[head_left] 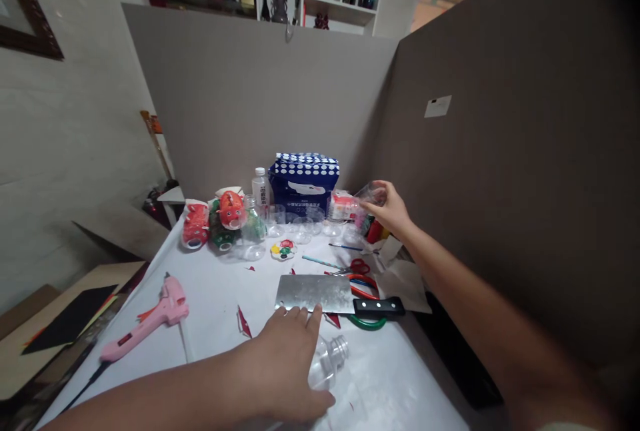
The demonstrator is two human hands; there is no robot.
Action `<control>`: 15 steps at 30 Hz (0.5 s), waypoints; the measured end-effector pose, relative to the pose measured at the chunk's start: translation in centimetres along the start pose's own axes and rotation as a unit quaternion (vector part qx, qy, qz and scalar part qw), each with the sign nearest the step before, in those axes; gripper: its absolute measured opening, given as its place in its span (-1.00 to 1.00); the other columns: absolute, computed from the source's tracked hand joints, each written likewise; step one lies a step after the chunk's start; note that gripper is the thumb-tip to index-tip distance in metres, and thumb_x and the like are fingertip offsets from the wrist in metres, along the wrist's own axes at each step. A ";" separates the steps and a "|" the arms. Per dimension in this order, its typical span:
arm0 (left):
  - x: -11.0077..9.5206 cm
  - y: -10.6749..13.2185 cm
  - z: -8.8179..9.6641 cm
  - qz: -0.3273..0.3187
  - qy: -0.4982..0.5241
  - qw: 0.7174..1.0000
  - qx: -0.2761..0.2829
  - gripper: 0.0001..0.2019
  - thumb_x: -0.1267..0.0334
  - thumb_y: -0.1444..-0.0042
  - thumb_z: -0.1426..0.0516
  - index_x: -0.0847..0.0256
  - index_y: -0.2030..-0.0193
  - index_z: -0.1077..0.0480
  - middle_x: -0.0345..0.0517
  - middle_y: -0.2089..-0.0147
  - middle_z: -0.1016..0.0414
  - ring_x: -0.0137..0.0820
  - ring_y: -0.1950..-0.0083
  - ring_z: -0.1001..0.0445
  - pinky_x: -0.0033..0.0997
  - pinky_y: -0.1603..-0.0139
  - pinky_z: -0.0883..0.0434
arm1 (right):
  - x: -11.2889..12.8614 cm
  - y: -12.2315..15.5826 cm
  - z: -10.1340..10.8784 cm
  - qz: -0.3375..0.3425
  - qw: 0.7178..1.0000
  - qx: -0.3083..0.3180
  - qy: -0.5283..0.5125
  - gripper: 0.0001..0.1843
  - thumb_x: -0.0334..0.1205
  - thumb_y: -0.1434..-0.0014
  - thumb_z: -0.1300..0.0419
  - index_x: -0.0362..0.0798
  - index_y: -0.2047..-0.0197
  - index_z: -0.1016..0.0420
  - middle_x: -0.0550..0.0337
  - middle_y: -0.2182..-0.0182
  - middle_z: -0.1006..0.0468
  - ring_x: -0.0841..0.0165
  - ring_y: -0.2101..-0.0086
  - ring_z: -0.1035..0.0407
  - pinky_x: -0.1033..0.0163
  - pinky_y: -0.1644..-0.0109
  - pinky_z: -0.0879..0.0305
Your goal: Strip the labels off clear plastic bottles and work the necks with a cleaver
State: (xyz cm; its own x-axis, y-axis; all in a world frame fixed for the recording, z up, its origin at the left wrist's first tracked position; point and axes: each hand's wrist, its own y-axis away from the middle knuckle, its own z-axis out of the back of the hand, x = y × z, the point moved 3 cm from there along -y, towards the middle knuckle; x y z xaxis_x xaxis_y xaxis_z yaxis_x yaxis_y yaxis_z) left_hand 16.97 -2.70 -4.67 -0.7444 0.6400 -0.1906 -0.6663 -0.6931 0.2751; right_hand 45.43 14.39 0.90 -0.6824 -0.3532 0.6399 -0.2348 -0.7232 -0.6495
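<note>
My left hand (285, 364) curves over a clear plastic bottle (327, 361) lying on the table, its threaded neck sticking out to the right between thumb and fingers. Just beyond those fingertips is a cleaver (315, 292) with a black handle. My right hand (393, 208) reaches to the back right and pinches a clear plastic piece (371, 194), which looks like part of a cut bottle. It is held above a row of clear plastic pieces (313, 218). A red and white packet (344, 206) stands close to it.
A pink glue gun (167, 308) lies at left. Behind it stand red painted bottle figures (195, 224) and a paint palette (283, 249). Scissors (357, 266), tape rolls (370, 322) and red scraps (243, 321) surround the cleaver. A blue bag (305, 188) stands before the grey partition (270, 84).
</note>
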 end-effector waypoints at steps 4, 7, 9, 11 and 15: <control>-0.1 0.1 0.2 -0.001 -0.001 1.000 -0.004 0.05 -0.14 0.12 -0.10 0.49 -0.39 0.18 0.45 -0.32 -0.10 0.14 -0.32 -0.12 0.10 -0.30 -0.06 | -0.5 0.1 -0.2 0.013 0.998 0.024 0.059 -0.43 -0.06 0.09 -0.33 -0.07 0.02 -0.34 0.18 0.27 -0.43 0.32 0.33 -0.35 0.12 0.20 -0.32; -0.1 0.2 0.3 -0.001 0.008 1.000 0.002 0.05 -0.14 0.12 -0.10 0.48 -0.39 0.17 0.46 -0.33 -0.08 0.13 -0.32 -0.11 0.08 -0.30 -0.06 | -1.2 0.7 -0.5 0.023 0.995 0.032 0.089 -0.56 -0.04 -0.12 -0.21 -0.08 -0.01 -0.34 0.13 0.18 -0.44 0.32 0.26 -0.36 0.10 0.17 -0.33; -0.1 0.3 0.5 -0.001 0.013 1.000 0.006 0.04 -0.15 0.12 -0.10 0.47 -0.39 0.17 0.44 -0.33 -0.08 0.12 -0.33 -0.10 0.08 -0.31 -0.06 | -1.5 1.0 -0.8 0.033 0.994 0.034 0.102 -0.57 -0.03 -0.17 -0.18 -0.08 -0.04 -0.32 0.10 0.12 -0.43 0.30 0.21 -0.37 0.09 0.14 -0.34; -0.2 0.4 0.6 0.003 0.013 1.000 0.010 0.04 -0.14 0.11 -0.09 0.47 -0.39 0.17 0.43 -0.34 -0.08 0.12 -0.33 -0.10 0.08 -0.31 -0.06 | -1.5 1.2 -1.0 0.042 0.992 0.033 0.112 -0.55 -0.03 -0.17 -0.18 -0.08 -0.06 -0.31 0.08 0.08 -0.42 0.27 0.17 -0.37 0.06 0.10 -0.33; -0.3 0.3 0.7 0.006 0.012 1.000 0.014 0.02 -0.13 0.10 -0.09 0.46 -0.39 0.16 0.43 -0.34 -0.06 0.12 -0.33 -0.10 0.08 -0.31 -0.05 | -1.4 1.0 -1.5 0.059 0.989 0.041 0.132 -0.57 -0.06 -0.21 -0.16 -0.07 -0.09 -0.31 0.07 0.04 -0.42 0.24 0.11 -0.37 0.01 0.05 -0.33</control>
State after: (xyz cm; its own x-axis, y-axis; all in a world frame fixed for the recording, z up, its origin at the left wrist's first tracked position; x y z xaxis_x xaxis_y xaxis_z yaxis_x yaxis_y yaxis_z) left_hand 17.01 -2.90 -3.83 -0.7530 0.6238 -0.2094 -0.6564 -0.6903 0.3044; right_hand 45.13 15.02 -1.28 -0.8609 -0.2782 0.4260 -0.0941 -0.7358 -0.6706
